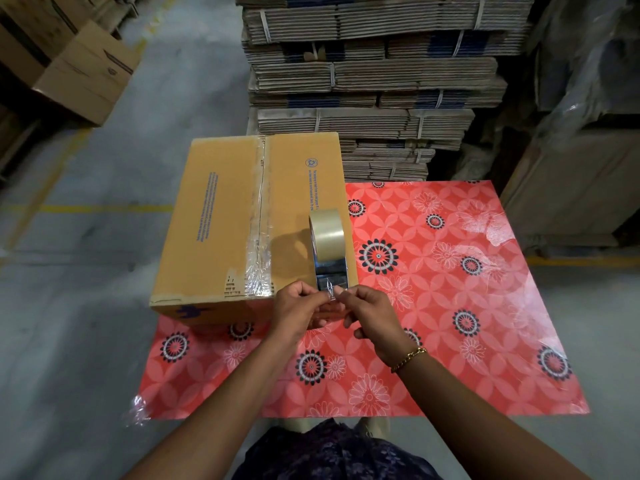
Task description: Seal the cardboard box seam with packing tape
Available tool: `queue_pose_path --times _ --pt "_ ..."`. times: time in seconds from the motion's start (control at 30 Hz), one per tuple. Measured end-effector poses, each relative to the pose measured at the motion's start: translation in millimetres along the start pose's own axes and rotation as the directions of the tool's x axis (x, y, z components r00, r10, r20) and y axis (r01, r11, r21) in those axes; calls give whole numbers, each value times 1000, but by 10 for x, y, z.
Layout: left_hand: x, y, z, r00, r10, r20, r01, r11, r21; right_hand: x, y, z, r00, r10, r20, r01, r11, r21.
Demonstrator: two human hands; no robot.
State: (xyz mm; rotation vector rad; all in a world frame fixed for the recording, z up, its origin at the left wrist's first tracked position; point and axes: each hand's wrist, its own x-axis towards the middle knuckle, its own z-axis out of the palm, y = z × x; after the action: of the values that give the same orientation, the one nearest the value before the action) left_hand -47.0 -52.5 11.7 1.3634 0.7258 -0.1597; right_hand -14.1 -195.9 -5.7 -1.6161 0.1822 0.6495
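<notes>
Both hands, left point(300, 304) and right point(367, 314), pinch loose tape end point(330, 289); tape roll point(327, 237) upright on taped box point(242, 220).

Both hands, the left hand point(300, 304) and right hand point(372, 315), pinch the tape strip point(329, 285) pulled from the tape roll point(327, 233) standing just beyond them, apparently on the cardboard box point(249, 220), whose seam point(260, 216) looks already taped.

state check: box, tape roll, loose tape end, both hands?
Brown cardboard box: closed, top seam already covered with clear tape, resting on the red floral sheet.
Beige packing tape roll: upright on edge on the box top, near its right edge.
Clear tape strip: pulled out from the roll toward the person.
Left hand: fingers pinching the strip end.
Right hand: fingers pinching the strip end.
</notes>
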Motion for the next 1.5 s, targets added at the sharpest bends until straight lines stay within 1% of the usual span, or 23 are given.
queue_pose_path --times 0.1,0.2,0.33,0.47,0.53,0.7,0.83,0.93,1.1,1.17,1.23,1.3,1.37,1.4,1.5 --pt "52 -11 -34 1000 -12 -25 11 1000 -29 35 27 -18 999 -47 -11 48 998 37" --pt "67 -46 -67 1000 -13 -25 12 999 -44 38 25 -38 1000 -15 -5 16 997 74" --pt "10 -96 -22 1000 6 -29 -9 997 -83 45 12 -41 1000 14 -3 -14 997 74" --pt "24 -133 6 998 10 -65 -18 992 -123 62 -18 -91 998 32 57 -36 996 81" --pt "32 -130 20 998 19 -56 -27 990 -138 89 -42 -142 996 36 78 -40 998 54" --pt "59 -151 1 999 44 -22 -46 993 -107 147 -80 -234 985 63 163 -64 998 2" --pt "52 -198 -7 997 74 -20 -76 990 -119 143 -98 -263 977 79 198 -75 997 -27" --pt "53 -197 -5 996 92 -20 -94 992 -87 125 -131 -280 982 58 180 -41 994 -98" --pt "96 -248 21 990 125 -70 -124 992 25 73 -139 -300 994 -10 112 39 963 -266" --pt "102 -287 24 982 167 -83 -163 985 55 63 -144 -355 996 -49 70 72 926 -369" --pt "99 -315 16 973 216 -88 -207 974 94 109 -219 -433 983 -184 -23 149 857 -494" --pt "104 -341 8 970 227 -90 -216 970 112 179 -443 -462 947 -310 -87 207 794 -572" --pt "121 -361 4 974 206 -93 -194 973 123 275 -772 -423 925 -377 -58 249 712 -656" --pt "126 -362 5 975 201 -94 -190 975 117 328 -949 -372 916 -400 -17 270 647 -713" --pt "126 -362 3 974 210 -86 -203 975 86 540 -1418 -124 894 -423 147 322 378 -868"
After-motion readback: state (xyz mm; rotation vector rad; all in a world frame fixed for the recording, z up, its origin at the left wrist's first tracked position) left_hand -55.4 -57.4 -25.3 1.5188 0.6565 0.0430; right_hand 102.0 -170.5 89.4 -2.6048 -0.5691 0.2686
